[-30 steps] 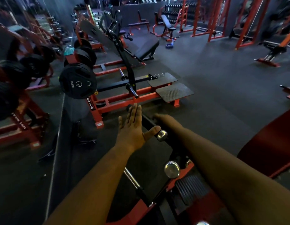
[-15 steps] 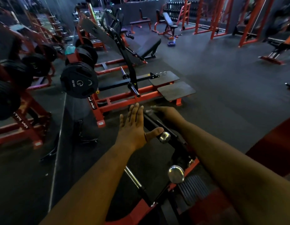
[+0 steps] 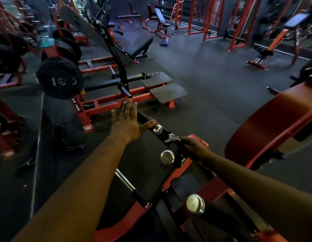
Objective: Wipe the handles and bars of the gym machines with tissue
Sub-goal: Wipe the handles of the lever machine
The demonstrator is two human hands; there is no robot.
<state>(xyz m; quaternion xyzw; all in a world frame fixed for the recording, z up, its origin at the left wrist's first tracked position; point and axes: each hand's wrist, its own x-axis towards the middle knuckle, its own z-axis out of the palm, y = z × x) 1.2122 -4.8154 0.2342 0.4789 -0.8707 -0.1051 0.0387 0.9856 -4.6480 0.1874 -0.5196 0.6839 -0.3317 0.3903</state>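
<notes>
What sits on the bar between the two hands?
In the head view, a shiny chrome knob sits between the left hand and the right hand, which holds white tissue.

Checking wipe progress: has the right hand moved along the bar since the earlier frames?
Yes. The right hand, holding tissue, slid back toward the person, from beyond the chrome knob to its near side.

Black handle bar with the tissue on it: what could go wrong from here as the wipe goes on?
1. The tissue is a small wad pinched by the right hand against the black handle bar; it may tear or slip out.
2. The left hand lies flat with its thumb by the chrome end cap, so it could block the stroke.
3. Dim light may hide missed patches.
</notes>
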